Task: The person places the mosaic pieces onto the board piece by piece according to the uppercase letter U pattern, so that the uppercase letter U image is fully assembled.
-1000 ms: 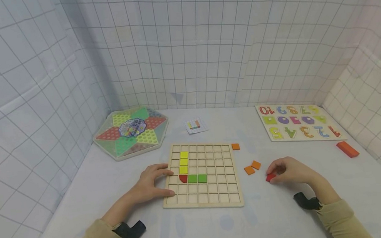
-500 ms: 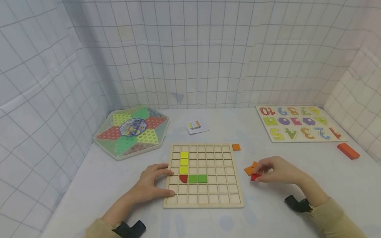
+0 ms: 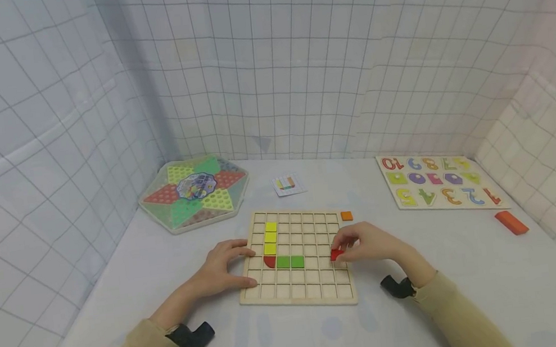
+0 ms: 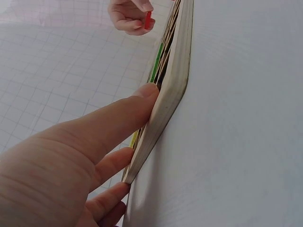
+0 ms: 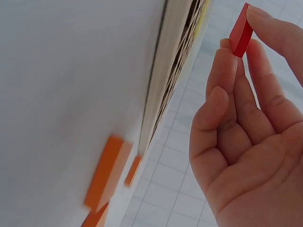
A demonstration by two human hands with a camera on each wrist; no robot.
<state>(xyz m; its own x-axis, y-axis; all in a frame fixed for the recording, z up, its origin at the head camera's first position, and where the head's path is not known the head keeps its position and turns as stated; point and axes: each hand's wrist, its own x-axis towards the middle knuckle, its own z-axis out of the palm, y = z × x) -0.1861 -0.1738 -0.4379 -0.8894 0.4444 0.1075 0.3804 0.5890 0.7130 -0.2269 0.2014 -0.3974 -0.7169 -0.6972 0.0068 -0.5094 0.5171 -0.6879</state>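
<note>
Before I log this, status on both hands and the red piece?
Left hand touching board, left edge. Right hand pinching red piece over board's right side. Orange tiles outside, seemingly no obstacle.

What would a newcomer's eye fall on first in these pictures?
Probably the wooden board in the middle, with yellow, dark red and green pieces forming an L on it. The right hand pinches a bright red piece over the board's right side, and the left hand touches its left edge. Behind, at left, a colourful star-patterned game stands out.

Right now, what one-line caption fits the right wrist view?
Right hand pinches a red piece; orange pieces lie on the table beside a board.
</note>
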